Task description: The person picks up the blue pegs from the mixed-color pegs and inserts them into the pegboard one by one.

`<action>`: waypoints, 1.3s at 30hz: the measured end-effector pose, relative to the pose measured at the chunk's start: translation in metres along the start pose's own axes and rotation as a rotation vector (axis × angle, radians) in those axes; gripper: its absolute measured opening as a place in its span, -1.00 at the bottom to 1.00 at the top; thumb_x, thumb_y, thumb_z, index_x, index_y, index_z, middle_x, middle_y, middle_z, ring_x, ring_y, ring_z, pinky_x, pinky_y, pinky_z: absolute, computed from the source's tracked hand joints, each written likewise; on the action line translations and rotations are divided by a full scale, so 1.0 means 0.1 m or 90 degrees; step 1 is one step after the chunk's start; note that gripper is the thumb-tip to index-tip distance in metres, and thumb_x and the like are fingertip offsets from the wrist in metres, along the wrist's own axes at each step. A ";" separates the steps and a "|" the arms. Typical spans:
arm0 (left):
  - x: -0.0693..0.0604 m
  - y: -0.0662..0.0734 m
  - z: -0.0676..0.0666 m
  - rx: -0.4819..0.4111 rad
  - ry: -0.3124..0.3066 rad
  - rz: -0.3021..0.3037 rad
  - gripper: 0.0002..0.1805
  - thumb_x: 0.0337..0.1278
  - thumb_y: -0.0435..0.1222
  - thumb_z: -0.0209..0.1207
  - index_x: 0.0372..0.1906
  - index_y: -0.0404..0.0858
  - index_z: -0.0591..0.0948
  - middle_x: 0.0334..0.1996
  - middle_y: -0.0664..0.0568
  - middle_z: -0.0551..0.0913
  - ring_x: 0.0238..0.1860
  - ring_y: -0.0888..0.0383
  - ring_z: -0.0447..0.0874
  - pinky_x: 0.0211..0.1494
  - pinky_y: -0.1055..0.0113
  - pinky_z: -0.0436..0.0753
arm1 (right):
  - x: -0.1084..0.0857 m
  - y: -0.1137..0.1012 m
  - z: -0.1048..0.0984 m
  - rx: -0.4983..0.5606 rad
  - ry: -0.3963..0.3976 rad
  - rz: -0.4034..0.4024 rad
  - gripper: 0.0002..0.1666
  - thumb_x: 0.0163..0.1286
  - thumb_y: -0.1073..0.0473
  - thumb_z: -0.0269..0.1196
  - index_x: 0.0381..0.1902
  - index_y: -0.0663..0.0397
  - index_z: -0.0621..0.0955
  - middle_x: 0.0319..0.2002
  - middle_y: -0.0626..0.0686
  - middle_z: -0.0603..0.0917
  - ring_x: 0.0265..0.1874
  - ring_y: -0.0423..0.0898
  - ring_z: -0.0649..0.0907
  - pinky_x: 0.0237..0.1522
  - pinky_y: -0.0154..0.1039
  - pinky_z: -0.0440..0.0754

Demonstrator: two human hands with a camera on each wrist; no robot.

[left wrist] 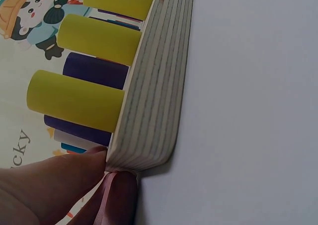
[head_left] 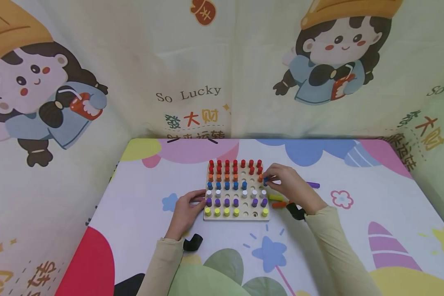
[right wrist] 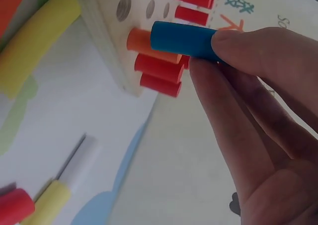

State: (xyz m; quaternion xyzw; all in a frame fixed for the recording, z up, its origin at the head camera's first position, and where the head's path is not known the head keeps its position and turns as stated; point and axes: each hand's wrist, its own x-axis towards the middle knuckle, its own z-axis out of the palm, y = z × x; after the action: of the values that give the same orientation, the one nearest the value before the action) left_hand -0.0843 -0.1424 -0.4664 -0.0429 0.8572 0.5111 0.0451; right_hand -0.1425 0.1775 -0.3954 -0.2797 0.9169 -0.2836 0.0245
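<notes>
A wooden pegboard (head_left: 229, 219) lies on the table, set with rows of red, orange, blue, white, purple and yellow pegs; some holes are bare. My left hand (head_left: 186, 211) grips the board's left side, and in the left wrist view the thumb (left wrist: 59, 185) and a finger pinch its corner. At the board's right edge, my right hand (head_left: 290, 186) pinches a blue peg (right wrist: 181, 38) between thumb and fingers. That peg is close to an orange peg (right wrist: 141, 42) standing in the board; whether they touch I cannot tell.
Right of the board lie loose pegs, among them a yellow one (head_left: 276, 197), an orange one (head_left: 279, 204) and a purple one (head_left: 313, 185). A white peg (right wrist: 82, 158) and a red peg (right wrist: 15, 207) show in the right wrist view. Printed cloth (head_left: 133, 61) hangs behind the table.
</notes>
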 end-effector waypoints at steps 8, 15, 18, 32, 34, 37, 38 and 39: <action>0.00 0.00 0.01 0.002 -0.004 -0.012 -0.60 0.27 -0.33 0.27 0.20 -0.18 0.62 -0.02 -0.02 0.72 -0.06 0.10 0.70 0.01 0.21 0.70 | 0.07 -0.06 0.05 0.023 -0.025 0.020 -0.75 0.21 0.44 0.38 -0.13 0.23 0.70 -0.15 0.07 0.68 -0.11 0.01 0.75 -0.02 -0.10 0.70; 0.01 -0.01 0.01 0.005 -0.003 -0.023 -0.61 0.27 -0.31 0.27 0.20 -0.15 0.62 -0.03 0.00 0.72 -0.06 0.12 0.70 0.01 0.21 0.70 | 0.12 -0.10 0.08 0.019 -0.039 0.013 -0.75 0.23 0.42 0.38 -0.12 0.22 0.70 -0.16 0.06 0.67 -0.12 0.00 0.75 -0.02 -0.12 0.71; 0.01 -0.02 0.01 0.002 -0.005 -0.019 -0.61 0.27 -0.31 0.27 0.20 -0.16 0.62 -0.03 -0.01 0.72 -0.06 0.11 0.70 0.01 0.20 0.70 | 0.14 -0.11 0.10 0.016 -0.045 0.016 -0.74 0.22 0.41 0.39 -0.11 0.21 0.70 -0.16 0.06 0.67 -0.11 -0.01 0.75 -0.01 -0.12 0.71; 0.01 -0.01 0.03 -0.001 -0.009 -0.025 -0.61 0.28 -0.31 0.27 0.20 -0.15 0.62 -0.03 0.00 0.71 -0.06 0.12 0.69 0.00 0.22 0.70 | 0.20 -0.15 0.16 -0.016 -0.058 0.029 -0.73 0.20 0.39 0.41 -0.12 0.15 0.71 -0.14 0.07 0.70 -0.12 -0.03 0.72 0.00 -0.13 0.71; 0.01 -0.01 0.02 0.003 -0.008 -0.027 -0.61 0.28 -0.31 0.27 0.20 -0.15 0.62 -0.03 0.00 0.71 -0.07 0.12 0.69 0.00 0.22 0.70 | 0.21 -0.15 0.17 -0.019 -0.063 0.030 -0.73 0.20 0.39 0.41 -0.11 0.16 0.71 -0.12 0.08 0.70 -0.12 -0.03 0.71 0.01 -0.13 0.70; 0.00 0.00 0.01 0.005 -0.008 -0.027 -0.61 0.28 -0.31 0.27 0.20 -0.15 0.62 -0.02 -0.01 0.71 -0.08 0.12 0.70 -0.01 0.21 0.70 | 0.23 -0.15 0.19 -0.025 -0.069 0.029 -0.72 0.20 0.37 0.42 -0.11 0.16 0.71 -0.12 0.07 0.70 -0.12 -0.04 0.71 0.01 -0.14 0.70; 0.00 0.01 0.01 0.005 -0.008 -0.028 -0.61 0.28 -0.31 0.27 0.20 -0.15 0.62 -0.03 -0.01 0.71 -0.09 0.12 0.70 -0.01 0.20 0.70 | 0.23 -0.15 0.20 -0.025 -0.070 0.029 -0.73 0.19 0.36 0.43 -0.11 0.15 0.72 -0.12 0.07 0.70 -0.12 -0.05 0.70 0.01 -0.15 0.70; -0.01 0.01 0.01 0.006 -0.008 -0.025 -0.61 0.28 -0.31 0.27 0.20 -0.16 0.62 -0.02 -0.02 0.71 -0.09 0.11 0.70 -0.01 0.20 0.71 | 0.24 -0.15 0.21 -0.026 -0.072 0.029 -0.72 0.19 0.36 0.43 -0.11 0.15 0.72 -0.12 0.06 0.69 -0.13 -0.05 0.70 0.01 -0.15 0.70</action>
State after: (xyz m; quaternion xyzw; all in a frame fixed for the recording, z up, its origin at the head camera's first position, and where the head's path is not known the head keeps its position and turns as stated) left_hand -0.0838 -0.1411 -0.4660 -0.0563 0.8585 0.5061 0.0607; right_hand -0.1509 0.1443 -0.4019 -0.2746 0.9259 -0.2479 0.0768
